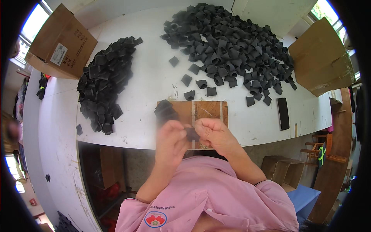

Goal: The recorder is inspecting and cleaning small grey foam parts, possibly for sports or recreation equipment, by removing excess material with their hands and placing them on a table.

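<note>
My left hand (171, 140) and my right hand (215, 134) meet over the near part of a brown wooden board (210, 110) with pale strips. Between them is a small dark grey fabric piece (191, 134), pinched by the fingertips of both. Motion blurs the left hand a little, and the fingers partly cover the piece. At the board's left side, just beyond my left hand, lies a small stack of similar black pieces (165, 110). Tiny golden bits (202, 145) rest by the board's near edge, below my right hand.
A big heap of dark fabric loops (232, 46) spreads across the far table, several strays nearer. Flat black pieces (104, 81) are piled at left. Cardboard boxes stand far left (63, 42) and right (322, 56). A black phone (283, 113) lies on the white table (147, 85).
</note>
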`<action>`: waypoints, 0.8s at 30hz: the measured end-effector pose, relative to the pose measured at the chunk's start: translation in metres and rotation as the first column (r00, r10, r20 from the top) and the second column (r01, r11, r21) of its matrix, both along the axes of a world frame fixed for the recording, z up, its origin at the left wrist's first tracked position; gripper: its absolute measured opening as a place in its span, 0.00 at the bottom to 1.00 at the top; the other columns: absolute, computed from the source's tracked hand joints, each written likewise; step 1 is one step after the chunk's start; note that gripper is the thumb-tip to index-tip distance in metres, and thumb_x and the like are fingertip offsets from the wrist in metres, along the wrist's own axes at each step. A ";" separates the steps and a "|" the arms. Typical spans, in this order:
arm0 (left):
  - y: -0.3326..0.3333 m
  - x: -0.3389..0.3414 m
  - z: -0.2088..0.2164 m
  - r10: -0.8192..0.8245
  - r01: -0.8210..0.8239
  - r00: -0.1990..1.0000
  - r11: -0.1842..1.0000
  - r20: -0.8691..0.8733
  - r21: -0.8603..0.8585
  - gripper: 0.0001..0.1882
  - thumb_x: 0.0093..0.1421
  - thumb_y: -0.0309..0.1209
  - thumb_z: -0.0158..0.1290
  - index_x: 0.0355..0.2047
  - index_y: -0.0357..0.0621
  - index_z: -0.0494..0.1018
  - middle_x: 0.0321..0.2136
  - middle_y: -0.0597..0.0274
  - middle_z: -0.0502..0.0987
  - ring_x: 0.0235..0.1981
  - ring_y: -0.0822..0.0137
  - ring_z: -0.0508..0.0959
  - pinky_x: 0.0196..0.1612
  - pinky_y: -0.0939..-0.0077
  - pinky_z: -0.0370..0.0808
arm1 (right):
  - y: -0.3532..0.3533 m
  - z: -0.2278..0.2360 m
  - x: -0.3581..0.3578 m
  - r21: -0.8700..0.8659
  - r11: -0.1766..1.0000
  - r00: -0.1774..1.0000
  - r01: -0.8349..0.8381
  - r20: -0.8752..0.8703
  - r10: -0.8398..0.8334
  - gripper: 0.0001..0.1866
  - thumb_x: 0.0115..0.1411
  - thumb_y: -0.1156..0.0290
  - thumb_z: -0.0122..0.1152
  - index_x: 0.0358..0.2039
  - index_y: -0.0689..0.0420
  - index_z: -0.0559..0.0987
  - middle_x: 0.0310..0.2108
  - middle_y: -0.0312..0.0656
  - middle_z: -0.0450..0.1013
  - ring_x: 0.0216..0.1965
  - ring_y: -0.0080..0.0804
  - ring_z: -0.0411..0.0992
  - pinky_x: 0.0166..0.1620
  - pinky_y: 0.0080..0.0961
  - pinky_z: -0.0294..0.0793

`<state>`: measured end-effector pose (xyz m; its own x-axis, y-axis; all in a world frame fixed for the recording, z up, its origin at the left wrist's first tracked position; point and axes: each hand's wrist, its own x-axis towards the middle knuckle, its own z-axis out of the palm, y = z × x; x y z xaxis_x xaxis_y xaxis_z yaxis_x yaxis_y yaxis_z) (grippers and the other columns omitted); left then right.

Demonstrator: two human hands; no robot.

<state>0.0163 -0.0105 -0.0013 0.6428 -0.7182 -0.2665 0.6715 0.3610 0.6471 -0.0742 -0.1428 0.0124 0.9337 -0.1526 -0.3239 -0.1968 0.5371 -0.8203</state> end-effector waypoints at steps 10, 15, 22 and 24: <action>-0.006 0.016 -0.003 -0.100 0.046 0.973 0.967 -0.209 -0.249 0.09 0.58 0.22 0.42 0.39 0.35 0.66 0.24 0.59 0.73 0.07 0.83 0.57 0.09 0.89 0.54 | -0.014 -0.008 0.033 -0.085 0.996 0.987 -0.042 0.149 0.054 0.12 0.59 0.65 0.51 0.21 0.58 0.70 0.17 0.28 0.61 0.20 0.13 0.59 0.23 0.11 0.56; -0.016 0.011 0.014 0.121 -0.223 0.849 0.965 0.515 0.140 0.15 0.54 0.23 0.49 0.43 0.33 0.65 0.35 0.58 0.72 0.32 0.76 0.71 0.28 0.89 0.67 | -0.008 -0.008 0.026 -0.621 0.733 0.953 0.278 0.277 -0.126 0.11 0.56 0.65 0.54 0.28 0.61 0.71 0.22 0.34 0.64 0.22 0.19 0.62 0.24 0.16 0.61; -0.020 0.015 0.019 0.082 -0.265 0.437 0.963 0.896 0.041 0.08 0.49 0.17 0.48 0.31 0.36 0.71 0.30 0.59 0.72 0.31 0.71 0.71 0.35 0.80 0.69 | 0.009 0.007 0.017 -0.820 0.124 0.828 0.559 0.560 -0.034 0.21 0.39 0.66 0.68 0.34 0.60 0.72 0.29 0.40 0.66 0.28 0.36 0.67 0.27 0.26 0.68; -0.019 0.009 0.023 0.201 -0.259 0.673 0.965 0.711 -0.028 0.04 0.53 0.21 0.48 0.30 0.36 0.70 0.29 0.59 0.71 0.32 0.70 0.70 0.37 0.79 0.67 | 0.010 0.008 0.020 -0.819 0.059 0.820 0.571 0.572 -0.015 0.19 0.39 0.68 0.67 0.32 0.61 0.73 0.28 0.40 0.66 0.27 0.35 0.67 0.26 0.25 0.68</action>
<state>0.0252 -0.0300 0.0212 0.8037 -0.5196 0.2900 -0.0893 0.3765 0.9221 -0.0541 -0.1330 0.0203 0.6857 -0.3467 0.6400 0.1626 -0.7841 -0.5990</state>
